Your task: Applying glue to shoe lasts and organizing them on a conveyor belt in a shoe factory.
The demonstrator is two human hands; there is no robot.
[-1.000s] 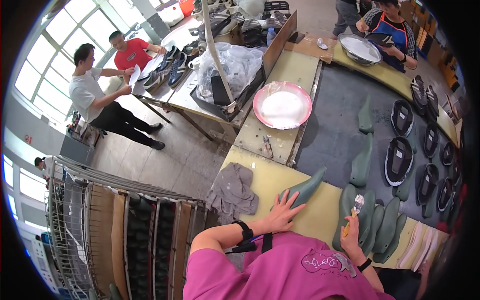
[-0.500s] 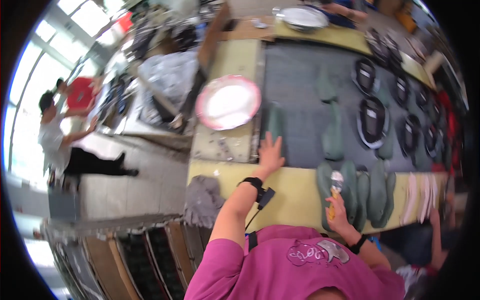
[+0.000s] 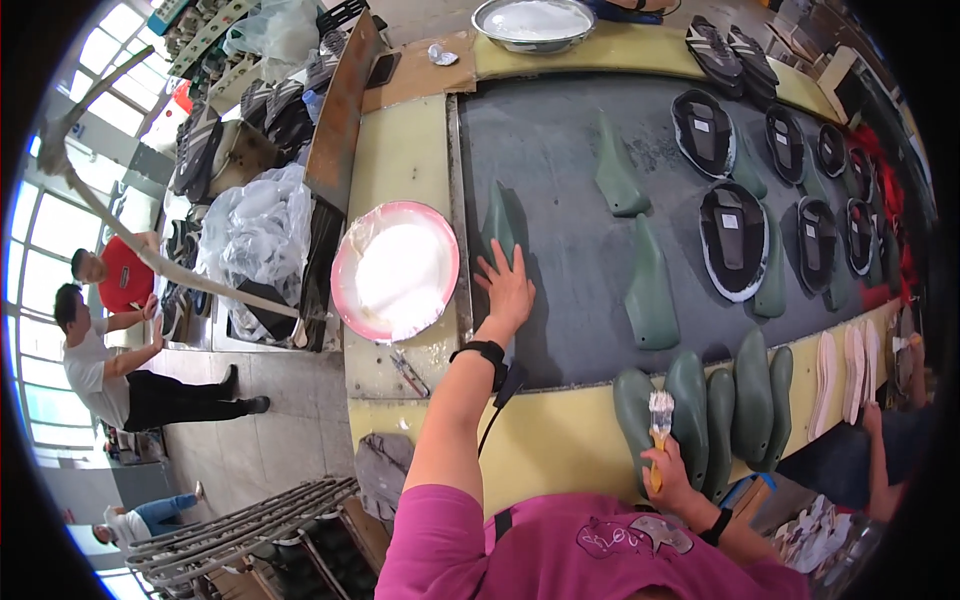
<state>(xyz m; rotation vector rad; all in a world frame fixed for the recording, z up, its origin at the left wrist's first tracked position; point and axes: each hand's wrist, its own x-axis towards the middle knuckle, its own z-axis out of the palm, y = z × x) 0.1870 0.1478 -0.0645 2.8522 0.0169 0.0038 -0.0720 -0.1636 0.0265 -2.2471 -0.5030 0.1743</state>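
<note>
My left hand [image 3: 507,292], fingers spread, reaches over the dark belt and touches the near end of a green shoe last [image 3: 501,215]. My right hand [image 3: 669,474] grips the yellow handle of a paintbrush [image 3: 660,432]. White paste coats the bristles, which point away from me over the front row of green lasts [image 3: 685,410]. Two more green lasts lie on the belt, one [image 3: 650,290] nearer and another [image 3: 617,172] farther. To the left of my left hand is a pink-rimmed basin [image 3: 340,272] holding white paste.
Black shoe uppers [image 3: 735,240] and lasts line the right of the belt [image 3: 570,300]. Pale pink strips [image 3: 823,385] lie on the yellow ledge, near another person's hand [image 3: 873,420]. A metal bowl [image 3: 535,45] stands at the far end. A grey cloth [image 3: 383,470] hangs left.
The whole view has shifted, so the belt and basin appear farther left and the picture is sharper. My left hand remains by the same last; my right still holds the paintbrush.
</note>
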